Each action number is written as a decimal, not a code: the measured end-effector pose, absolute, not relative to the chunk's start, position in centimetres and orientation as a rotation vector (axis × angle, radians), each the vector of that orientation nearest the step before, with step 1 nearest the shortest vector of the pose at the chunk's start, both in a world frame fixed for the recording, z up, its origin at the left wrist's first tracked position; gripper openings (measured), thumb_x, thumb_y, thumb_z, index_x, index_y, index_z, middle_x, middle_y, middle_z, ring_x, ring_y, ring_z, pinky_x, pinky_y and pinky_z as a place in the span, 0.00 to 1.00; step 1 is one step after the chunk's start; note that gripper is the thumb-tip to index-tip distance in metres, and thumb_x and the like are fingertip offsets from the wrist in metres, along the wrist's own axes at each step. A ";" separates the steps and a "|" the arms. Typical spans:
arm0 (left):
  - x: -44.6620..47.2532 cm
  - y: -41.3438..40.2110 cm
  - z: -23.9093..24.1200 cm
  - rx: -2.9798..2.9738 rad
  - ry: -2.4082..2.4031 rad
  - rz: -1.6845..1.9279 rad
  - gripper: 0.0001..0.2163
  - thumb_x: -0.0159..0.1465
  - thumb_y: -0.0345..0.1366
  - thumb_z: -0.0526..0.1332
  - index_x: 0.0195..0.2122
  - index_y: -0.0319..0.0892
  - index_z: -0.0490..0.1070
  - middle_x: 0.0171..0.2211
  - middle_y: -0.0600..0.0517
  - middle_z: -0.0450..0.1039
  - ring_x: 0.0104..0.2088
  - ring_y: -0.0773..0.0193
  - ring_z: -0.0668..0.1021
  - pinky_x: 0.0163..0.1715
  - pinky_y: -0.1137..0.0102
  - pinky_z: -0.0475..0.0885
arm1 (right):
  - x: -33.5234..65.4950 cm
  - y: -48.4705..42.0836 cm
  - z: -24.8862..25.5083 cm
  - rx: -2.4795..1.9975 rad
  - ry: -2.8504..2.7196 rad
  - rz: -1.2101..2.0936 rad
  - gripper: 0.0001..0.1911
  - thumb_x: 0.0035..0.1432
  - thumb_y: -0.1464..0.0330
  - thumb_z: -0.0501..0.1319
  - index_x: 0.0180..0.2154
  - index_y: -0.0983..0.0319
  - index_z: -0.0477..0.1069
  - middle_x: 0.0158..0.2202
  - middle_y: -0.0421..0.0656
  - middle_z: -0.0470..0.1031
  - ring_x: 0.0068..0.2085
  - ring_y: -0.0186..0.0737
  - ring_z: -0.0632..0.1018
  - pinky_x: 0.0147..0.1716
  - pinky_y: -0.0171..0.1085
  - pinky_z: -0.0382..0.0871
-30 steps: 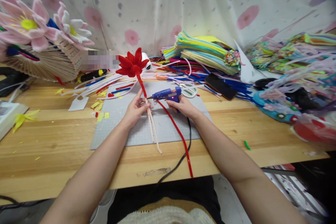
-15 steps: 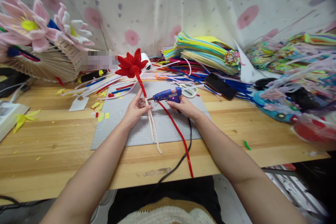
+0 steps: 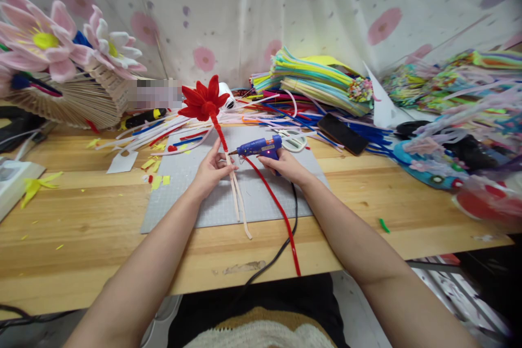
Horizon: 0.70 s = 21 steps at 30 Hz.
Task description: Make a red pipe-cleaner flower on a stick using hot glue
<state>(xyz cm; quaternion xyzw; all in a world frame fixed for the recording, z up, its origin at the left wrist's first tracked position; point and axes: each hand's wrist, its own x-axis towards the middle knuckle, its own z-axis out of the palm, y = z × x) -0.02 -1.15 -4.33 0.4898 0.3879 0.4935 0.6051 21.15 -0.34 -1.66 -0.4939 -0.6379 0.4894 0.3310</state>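
Note:
My left hand (image 3: 212,168) is closed round the stem of a red pipe-cleaner flower (image 3: 206,103), just below where the red wrapping on the stem ends. Bare cream stem ends (image 3: 237,201) hang out beneath my fingers. In my right hand (image 3: 283,166) is a blue hot glue gun (image 3: 256,147), its nozzle pointing left at the stem, very close to the lower end of the red wrapping. A long red pipe cleaner (image 3: 274,199) trails from near the nozzle down over the table's front edge; its upper end is hard to make out. The gun's black cord (image 3: 281,250) runs down beside it.
Under my hands lies a grey cutting mat (image 3: 171,206). White-handled scissors (image 3: 294,141) and a black phone (image 3: 343,134) lie behind the gun. Pipe-cleaner bundles (image 3: 318,84) fill the back. Pink flowers (image 3: 44,38) stand left, near a white power strip (image 3: 18,182).
Almost nothing differs. Both hands, the flower and the glue gun keep their places, with only a very slight shift of the view.

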 end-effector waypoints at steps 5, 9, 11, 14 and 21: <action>-0.1 -1.1 -4.4 1.155 0.885 1.136 0.45 0.49 0.29 0.65 0.62 0.54 0.39 0.31 0.55 0.66 0.32 0.66 0.77 0.29 0.72 0.73 | 21.0 -0.3 -1.7 -1.300 -1.648 1.254 0.16 0.48 0.56 0.60 0.26 0.61 0.61 0.18 0.34 0.62 0.19 0.28 0.62 0.20 0.32 0.55; 0.0 -1.2 -4.3 1.161 0.891 1.134 0.45 0.49 0.29 0.65 0.63 0.53 0.39 0.31 0.55 0.66 0.31 0.67 0.76 0.29 0.72 0.73 | 20.9 -0.2 -1.8 -1.329 -1.634 1.237 0.16 0.48 0.56 0.60 0.26 0.61 0.61 0.18 0.34 0.62 0.19 0.28 0.62 0.20 0.32 0.55; 0.0 -1.2 -4.2 1.162 0.902 1.130 0.45 0.48 0.29 0.65 0.62 0.54 0.40 0.31 0.55 0.66 0.31 0.67 0.76 0.28 0.72 0.73 | 20.9 -0.2 -1.9 -1.325 -1.631 1.234 0.16 0.47 0.56 0.60 0.27 0.61 0.61 0.18 0.34 0.62 0.19 0.28 0.62 0.20 0.32 0.55; 0.1 -1.3 -4.2 1.166 0.912 1.131 0.45 0.48 0.29 0.65 0.62 0.54 0.40 0.31 0.56 0.66 0.31 0.67 0.76 0.28 0.72 0.73 | 21.0 -0.1 -2.0 -1.305 -1.637 1.245 0.16 0.47 0.55 0.60 0.26 0.62 0.61 0.18 0.34 0.61 0.19 0.28 0.61 0.20 0.32 0.54; 0.0 -1.2 -4.4 1.178 0.914 1.130 0.45 0.49 0.29 0.65 0.62 0.54 0.39 0.31 0.55 0.66 0.30 0.67 0.76 0.28 0.72 0.73 | 21.2 -0.1 -1.9 -1.310 -1.632 1.238 0.17 0.48 0.55 0.59 0.25 0.62 0.61 0.17 0.34 0.60 0.19 0.27 0.61 0.20 0.32 0.54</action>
